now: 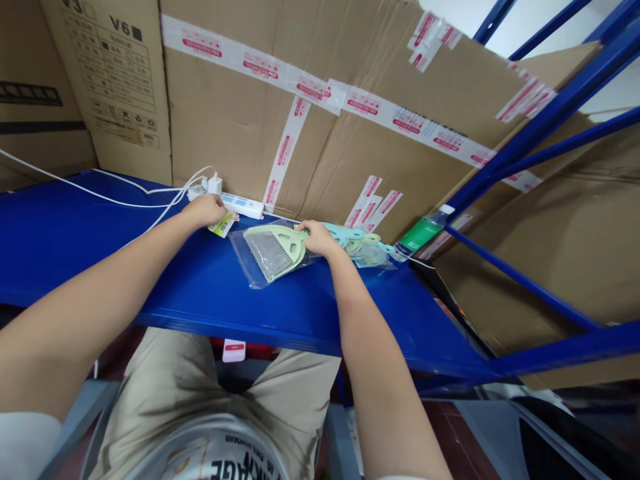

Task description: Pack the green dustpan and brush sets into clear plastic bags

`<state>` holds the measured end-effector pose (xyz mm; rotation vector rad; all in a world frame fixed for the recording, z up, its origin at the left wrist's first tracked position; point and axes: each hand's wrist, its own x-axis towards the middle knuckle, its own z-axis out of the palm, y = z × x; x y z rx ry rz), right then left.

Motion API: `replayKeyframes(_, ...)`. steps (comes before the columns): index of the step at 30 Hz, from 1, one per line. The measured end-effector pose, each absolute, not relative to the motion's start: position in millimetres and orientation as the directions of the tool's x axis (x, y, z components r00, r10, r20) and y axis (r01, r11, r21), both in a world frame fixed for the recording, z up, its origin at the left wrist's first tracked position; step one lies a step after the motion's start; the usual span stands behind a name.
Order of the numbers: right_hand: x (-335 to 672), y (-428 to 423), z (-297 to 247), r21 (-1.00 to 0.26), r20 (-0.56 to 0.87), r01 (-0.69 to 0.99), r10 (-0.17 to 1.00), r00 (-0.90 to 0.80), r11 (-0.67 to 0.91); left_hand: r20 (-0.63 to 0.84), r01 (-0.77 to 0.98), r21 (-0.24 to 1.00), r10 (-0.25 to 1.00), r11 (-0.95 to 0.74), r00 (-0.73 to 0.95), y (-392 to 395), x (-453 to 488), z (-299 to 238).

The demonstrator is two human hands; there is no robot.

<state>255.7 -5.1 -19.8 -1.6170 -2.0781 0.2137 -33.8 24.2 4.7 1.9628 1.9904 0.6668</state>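
A blue metal shelf [210, 293] fronts taped cardboard boxes [350, 100]; blue rack beams [540, 127] cross at right, with a pale wall [535, 27] behind.

Blue shelf, boxes behind, cables at back.
Taped cardboard boxes [380, 87] stand against the rear of the blue shelf [210, 293]. White power strip [243, 205] lies at their foot, charger [215, 183] plugged in, white cables [100, 195] trailing left. Green-labelled bottle [424, 231] lies at the shelf's right end, by the blue frame bars [540, 127].

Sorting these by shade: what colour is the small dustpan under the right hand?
Pale green dustpan, with grey bristles, inside a clear bag; the right hand rests on it. Head view shows it best.
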Motion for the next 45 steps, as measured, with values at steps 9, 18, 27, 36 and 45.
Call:
replayKeyframes(9, 254.2, -3.4, -22.8, -0.494, 0.318, 0.797, 0.925, -0.208, 0.348, 0.307, 0.903, 0.398, 0.951, -0.164, 0.037, 32.7, -41.7, -6.6)
replayKeyframes(18, 270.8, 9.0, -22.9, -0.569, 0.573, 0.777, 0.808, 0.139, 0.27, 0.595, 0.623, 0.625, 0.804, -0.471, 0.011, 8.4, -21.0, 7.9)
replayKeyframes(27, 268.6, 4.9, -20.9, -0.547, 0.584, 0.827, 0.768, 0.265, 0.13, 0.445, 0.492, 0.689, 0.846, -0.533, 0.293, -5.7, -0.1, 0.6)
replayKeyframes(36, 259.0, 1.1, -20.7, -0.472, 0.648, 0.853, 0.743, 0.165, 0.222, 0.287, 0.439, 0.831, 0.94, -0.341, 0.186, -9.6, 5.6, 2.8)
replayKeyframes(45, 241.9, -8.7, -15.7, -0.478, 0.635, 0.846, 0.758, 0.147, 0.237, 0.145, 0.329, 0.922, 0.971, -0.201, 0.187, -14.7, 8.1, 6.8)
